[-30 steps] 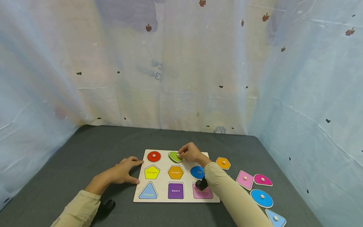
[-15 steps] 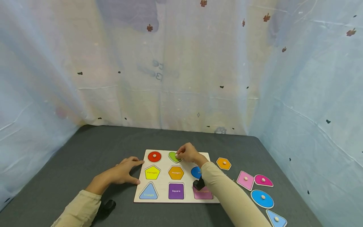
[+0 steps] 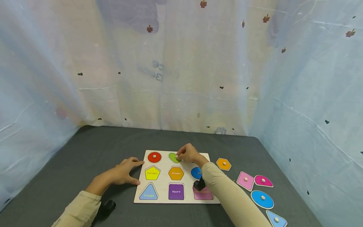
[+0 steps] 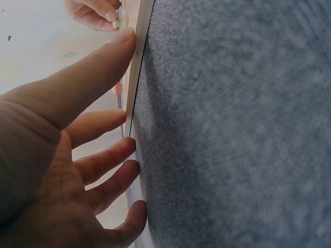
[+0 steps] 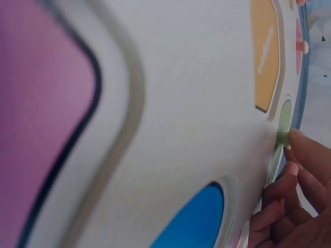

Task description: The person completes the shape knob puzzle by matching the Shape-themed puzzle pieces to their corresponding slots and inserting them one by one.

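Right hand [image 3: 189, 153]: thumb and fingertips drawn together in a pinch on the small round knob [image 3: 177, 157] of the green piece [image 3: 172, 156]. The piece lay at the top-middle place of the wooden board [image 3: 162, 189]; the hand hid part of its outline. In the right wrist view it looked close to flush with the surface, though the steep angle left full seating uncertain.

Left hand [image 3: 124, 170]: fingers spread, thumb wide of the index finger, nothing grasped. Thumb tip and index fingertip touched the board's left edge; the left wrist view showed the same contact.

Board lay flat. Top row, left: red circle [image 3: 154, 154] in its place, knob upward. Middle row, left to right: printed yellow pentagon [image 3: 152, 175], orange hexagon [image 3: 176, 176] and blue oval [image 3: 195, 172], the last partly covered by the right arm. Bottom row: light blue triangle [image 3: 148, 193], purple square [image 3: 176, 195] and pink rectangle [image 3: 204, 196], the last partly behind a black wrist fitting [image 3: 199, 184].

Right of the board, loose knobbed pieces: orange six-sided [image 3: 220, 163], pink four-sided [image 3: 244, 183], magenta [image 3: 260, 182] just beside it, blue oval-shaped [image 3: 259, 201], light blue three-cornered [image 3: 279, 223] nearest the wearer.

All rested on a dark grey tabletop [image 3: 119, 142]; pale patterned curtains [image 3: 184, 63] hung behind and at both sides.
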Motion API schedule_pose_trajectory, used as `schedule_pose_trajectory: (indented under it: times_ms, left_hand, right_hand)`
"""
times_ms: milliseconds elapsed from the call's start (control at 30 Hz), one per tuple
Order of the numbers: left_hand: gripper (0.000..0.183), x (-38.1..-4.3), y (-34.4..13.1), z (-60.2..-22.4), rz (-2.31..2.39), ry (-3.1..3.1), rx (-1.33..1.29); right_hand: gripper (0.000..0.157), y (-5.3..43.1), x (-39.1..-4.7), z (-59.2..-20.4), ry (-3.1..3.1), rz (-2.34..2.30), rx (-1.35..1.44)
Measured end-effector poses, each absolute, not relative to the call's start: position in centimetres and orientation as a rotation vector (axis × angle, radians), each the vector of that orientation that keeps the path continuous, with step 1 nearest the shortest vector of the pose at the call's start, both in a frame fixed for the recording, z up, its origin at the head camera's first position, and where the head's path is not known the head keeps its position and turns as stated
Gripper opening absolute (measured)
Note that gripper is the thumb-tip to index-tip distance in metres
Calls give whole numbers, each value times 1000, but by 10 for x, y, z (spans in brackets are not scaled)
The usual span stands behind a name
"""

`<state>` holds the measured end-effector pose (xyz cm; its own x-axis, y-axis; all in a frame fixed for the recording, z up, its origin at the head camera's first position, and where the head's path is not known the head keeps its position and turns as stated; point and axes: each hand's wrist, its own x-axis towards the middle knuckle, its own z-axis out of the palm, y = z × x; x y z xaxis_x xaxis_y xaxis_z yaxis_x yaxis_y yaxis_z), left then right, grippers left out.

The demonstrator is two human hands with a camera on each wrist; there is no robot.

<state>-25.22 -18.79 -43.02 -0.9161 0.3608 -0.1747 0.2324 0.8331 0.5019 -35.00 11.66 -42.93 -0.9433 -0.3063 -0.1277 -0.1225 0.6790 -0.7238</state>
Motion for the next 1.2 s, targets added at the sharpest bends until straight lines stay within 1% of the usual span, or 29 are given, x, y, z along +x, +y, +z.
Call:
schedule_pose_trajectory:
  times_ms: [567, 800, 1200]
  left_hand:
    - [90, -254, -187, -432, 691, 2754, 463]
    - [90, -253, -189, -432, 691, 2763, 473]
    - [91, -254, -189, -433, 695, 2761, 469]
  right_hand:
    - [16, 131, -346, -423, 2611, -1158, -415]
    - [16, 140, -346, -419, 2617, -1154, -485]
    - [18, 156, -338, -412, 2643, -1123, -519]
